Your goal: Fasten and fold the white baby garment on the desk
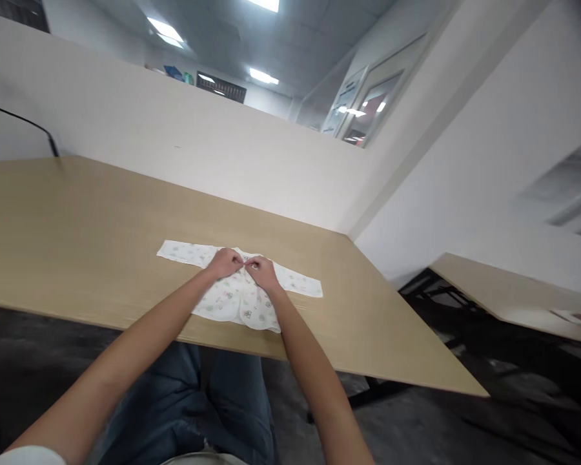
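Note:
A small white baby shirt [227, 298] with a faint printed pattern lies spread on the table, its sleeves stretched out to both sides. Its front is parted below the hands, with two rounded lower edges. My left hand [226, 263] pinches the fabric just below the neckline. Close against it, my right hand [263, 271] pinches the opposite front edge at the same spot. The fingertips of both hands nearly meet there. Whatever small fastening may lie between them is hidden by the fingers.
The shirt rests on a tan table [101, 213], whose front edge runs close to my legs. A white partition wall [213, 155] stands behind it. At the left a black cable [24, 119] hangs down to the table. Another table [518, 290] stands at the right.

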Demonstrator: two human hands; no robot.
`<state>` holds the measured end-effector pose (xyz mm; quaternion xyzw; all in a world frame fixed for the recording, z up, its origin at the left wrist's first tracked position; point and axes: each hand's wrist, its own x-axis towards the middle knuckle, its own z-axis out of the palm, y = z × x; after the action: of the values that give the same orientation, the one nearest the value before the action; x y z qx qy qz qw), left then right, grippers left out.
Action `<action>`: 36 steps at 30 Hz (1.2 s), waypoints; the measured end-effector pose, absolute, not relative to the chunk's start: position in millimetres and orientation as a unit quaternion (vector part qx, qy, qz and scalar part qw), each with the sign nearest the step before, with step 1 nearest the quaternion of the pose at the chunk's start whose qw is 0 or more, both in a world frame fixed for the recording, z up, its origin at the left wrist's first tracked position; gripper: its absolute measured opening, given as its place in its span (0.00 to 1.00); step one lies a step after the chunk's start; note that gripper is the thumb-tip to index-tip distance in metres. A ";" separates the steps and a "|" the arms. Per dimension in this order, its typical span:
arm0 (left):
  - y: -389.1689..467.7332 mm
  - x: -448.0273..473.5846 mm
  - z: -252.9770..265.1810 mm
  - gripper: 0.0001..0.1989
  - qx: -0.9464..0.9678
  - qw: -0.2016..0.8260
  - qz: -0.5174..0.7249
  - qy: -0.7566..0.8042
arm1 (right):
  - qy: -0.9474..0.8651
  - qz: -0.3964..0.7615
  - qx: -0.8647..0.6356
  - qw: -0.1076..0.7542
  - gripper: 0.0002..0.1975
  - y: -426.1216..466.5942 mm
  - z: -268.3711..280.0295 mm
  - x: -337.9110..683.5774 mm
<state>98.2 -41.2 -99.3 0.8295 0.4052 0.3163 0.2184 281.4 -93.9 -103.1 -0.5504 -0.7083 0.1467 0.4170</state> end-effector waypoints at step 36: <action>-33.1 97.2 -109.4 0.05 0.815 0.289 0.319 0.387 | -0.708 0.171 -0.530 0.434 0.07 -101.3 -101.6 283.6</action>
<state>97.2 -33.1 -109.4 0.8154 0.3871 0.3194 0.2886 283.6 -101.3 -101.6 -0.5300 -0.7080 0.1708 0.4344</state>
